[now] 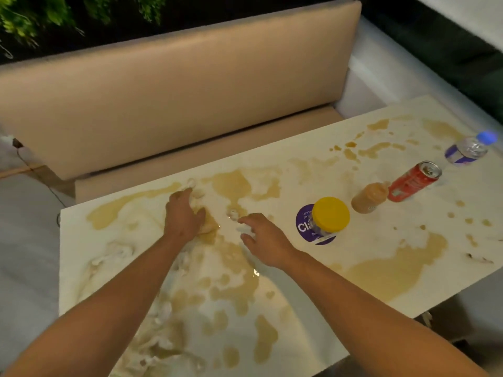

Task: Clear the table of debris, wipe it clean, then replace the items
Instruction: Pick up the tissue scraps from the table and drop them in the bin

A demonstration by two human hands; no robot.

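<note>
debris of soggy white tissue (198, 213) lies mid-worktop (353, 281) under the left hand (183, 216), fingers curled on it; right hand (265, 240) hovers spread at 3 o'clock. clearing step: gather wads next.

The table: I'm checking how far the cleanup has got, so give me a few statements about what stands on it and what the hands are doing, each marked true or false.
1. The jar has a yellow lid. True.
2. The red can lies flat on its side. False: it stands upright, opened top up.
3. The table is already wiped clean. False: brown spills still cover much of it.
4. The left hand rests on crumpled tissue soaked brown. True.
5. The right hand holds the water bottle. False: the bottle stands at the table's far end, away from both hands.
</note>
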